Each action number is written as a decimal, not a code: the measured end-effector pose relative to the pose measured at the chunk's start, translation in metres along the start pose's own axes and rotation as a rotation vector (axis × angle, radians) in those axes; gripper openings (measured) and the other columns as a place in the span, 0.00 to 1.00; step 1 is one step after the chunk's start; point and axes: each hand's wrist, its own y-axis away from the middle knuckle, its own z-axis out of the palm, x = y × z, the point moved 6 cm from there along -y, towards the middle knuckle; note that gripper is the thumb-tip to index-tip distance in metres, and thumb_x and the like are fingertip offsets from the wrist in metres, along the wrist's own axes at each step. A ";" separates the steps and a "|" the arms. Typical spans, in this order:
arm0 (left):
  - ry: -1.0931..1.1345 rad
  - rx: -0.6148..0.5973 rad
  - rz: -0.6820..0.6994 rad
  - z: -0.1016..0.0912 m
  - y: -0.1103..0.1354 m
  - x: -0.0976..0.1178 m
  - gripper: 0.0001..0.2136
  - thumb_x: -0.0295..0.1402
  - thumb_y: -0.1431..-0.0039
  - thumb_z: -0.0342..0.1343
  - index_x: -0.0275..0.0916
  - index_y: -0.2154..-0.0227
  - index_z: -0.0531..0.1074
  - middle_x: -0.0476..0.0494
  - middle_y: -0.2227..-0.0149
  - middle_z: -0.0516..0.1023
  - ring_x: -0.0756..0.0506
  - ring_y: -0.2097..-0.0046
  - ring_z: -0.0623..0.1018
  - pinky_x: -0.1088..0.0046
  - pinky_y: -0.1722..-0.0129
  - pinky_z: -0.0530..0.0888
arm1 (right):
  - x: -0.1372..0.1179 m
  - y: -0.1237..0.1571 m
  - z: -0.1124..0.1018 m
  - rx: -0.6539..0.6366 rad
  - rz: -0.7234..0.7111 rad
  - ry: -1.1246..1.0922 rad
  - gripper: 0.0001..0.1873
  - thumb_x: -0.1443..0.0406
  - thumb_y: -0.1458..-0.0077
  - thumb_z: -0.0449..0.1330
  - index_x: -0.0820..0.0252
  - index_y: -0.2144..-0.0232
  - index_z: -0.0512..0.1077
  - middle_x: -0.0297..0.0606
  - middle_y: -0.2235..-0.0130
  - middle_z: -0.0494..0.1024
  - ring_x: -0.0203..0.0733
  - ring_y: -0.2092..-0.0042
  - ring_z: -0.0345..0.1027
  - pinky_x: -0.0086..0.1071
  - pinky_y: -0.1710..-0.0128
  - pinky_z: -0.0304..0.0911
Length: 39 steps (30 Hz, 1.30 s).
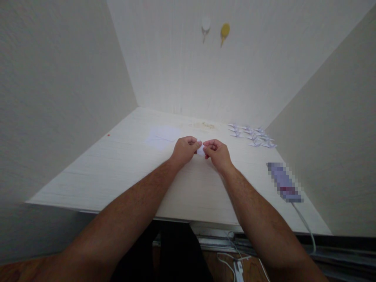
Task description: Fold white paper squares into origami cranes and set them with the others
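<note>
"While the white desk (111,164) spreads below, what rests at its far right?"

"Folded paper cranes (255,138), in a cluster."

"And the fingers (190,139)?"

"Left hand (184,150) and right hand (219,155) pinch one small white paper piece (201,150) between them, over the desk's middle."

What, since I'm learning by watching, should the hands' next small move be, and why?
Probably press a fold into the small white paper: left hand and right hand both grip it with their fingertips, and folded paper shapes sit toward the table's far right.
</note>
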 end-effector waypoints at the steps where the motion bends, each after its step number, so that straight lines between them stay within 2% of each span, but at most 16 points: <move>1: 0.026 -0.045 -0.001 0.002 0.000 0.000 0.07 0.34 0.53 0.60 0.35 0.73 0.73 0.50 0.79 0.73 0.52 0.77 0.71 0.77 0.77 0.67 | 0.000 0.000 -0.003 0.030 -0.008 -0.003 0.12 0.63 0.57 0.64 0.60 0.68 0.70 0.26 0.79 0.71 0.30 0.81 0.61 0.26 0.81 0.58; 4: 0.035 -0.125 0.005 0.006 0.001 0.001 0.11 0.29 0.57 0.61 0.35 0.67 0.73 0.52 0.78 0.73 0.53 0.79 0.70 0.78 0.79 0.65 | -0.002 -0.001 -0.010 0.106 -0.020 -0.017 0.14 0.62 0.58 0.64 0.59 0.66 0.69 0.25 0.78 0.70 0.29 0.80 0.59 0.24 0.82 0.55; 7: 0.101 -0.085 -0.008 0.005 0.002 0.000 0.09 0.28 0.57 0.60 0.36 0.69 0.71 0.51 0.78 0.73 0.54 0.80 0.70 0.78 0.80 0.65 | -0.003 0.000 -0.009 0.093 -0.009 -0.051 0.18 0.60 0.59 0.66 0.59 0.63 0.70 0.28 0.75 0.73 0.30 0.78 0.61 0.25 0.81 0.57; 9: 0.212 -0.053 -0.031 0.005 0.002 -0.001 0.10 0.28 0.58 0.60 0.36 0.70 0.69 0.51 0.77 0.73 0.52 0.78 0.73 0.77 0.77 0.68 | -0.001 0.001 -0.005 0.048 0.016 -0.048 0.17 0.59 0.59 0.66 0.60 0.66 0.70 0.30 0.75 0.74 0.31 0.78 0.61 0.25 0.81 0.58; 12: 0.310 -0.088 -0.070 0.008 0.003 -0.004 0.13 0.27 0.60 0.61 0.38 0.69 0.66 0.52 0.77 0.74 0.49 0.74 0.77 0.75 0.74 0.72 | -0.001 0.001 -0.004 0.058 0.029 -0.002 0.13 0.58 0.58 0.66 0.60 0.74 0.69 0.30 0.79 0.72 0.31 0.80 0.60 0.26 0.82 0.56; 15: 0.208 -0.152 -0.020 0.010 0.003 -0.001 0.13 0.27 0.60 0.61 0.36 0.69 0.68 0.51 0.76 0.74 0.51 0.74 0.76 0.76 0.73 0.71 | -0.003 0.001 -0.008 0.098 0.021 0.054 0.12 0.59 0.58 0.65 0.61 0.75 0.70 0.29 0.81 0.71 0.31 0.81 0.59 0.25 0.83 0.54; 20: -0.003 -0.146 -0.008 0.005 0.004 0.001 0.06 0.31 0.54 0.60 0.35 0.72 0.72 0.50 0.79 0.73 0.52 0.79 0.71 0.77 0.78 0.68 | -0.006 0.004 -0.004 -0.018 0.020 0.162 0.11 0.59 0.58 0.65 0.61 0.76 0.70 0.29 0.82 0.70 0.30 0.82 0.59 0.24 0.84 0.53; 25: 0.072 -0.133 -0.023 0.006 0.005 0.002 0.05 0.29 0.55 0.59 0.35 0.73 0.71 0.50 0.80 0.73 0.53 0.80 0.71 0.78 0.79 0.68 | -0.011 0.007 -0.002 -0.063 0.004 0.131 0.06 0.64 0.57 0.61 0.61 0.74 0.71 0.31 0.80 0.73 0.32 0.80 0.64 0.25 0.81 0.59; 30: 0.114 -0.192 -0.003 0.010 0.004 -0.001 0.06 0.28 0.56 0.59 0.36 0.72 0.70 0.51 0.79 0.73 0.51 0.78 0.73 0.76 0.77 0.71 | -0.010 0.005 -0.004 0.000 -0.006 0.088 0.06 0.66 0.60 0.62 0.60 0.74 0.70 0.29 0.82 0.71 0.33 0.82 0.64 0.25 0.83 0.57; 39: 0.081 -0.175 0.016 0.008 0.004 -0.002 0.07 0.27 0.56 0.57 0.37 0.70 0.71 0.53 0.82 0.71 0.52 0.80 0.72 0.78 0.79 0.68 | -0.008 0.005 -0.003 -0.011 -0.030 0.093 0.08 0.65 0.60 0.62 0.58 0.72 0.69 0.25 0.84 0.69 0.32 0.83 0.61 0.25 0.83 0.54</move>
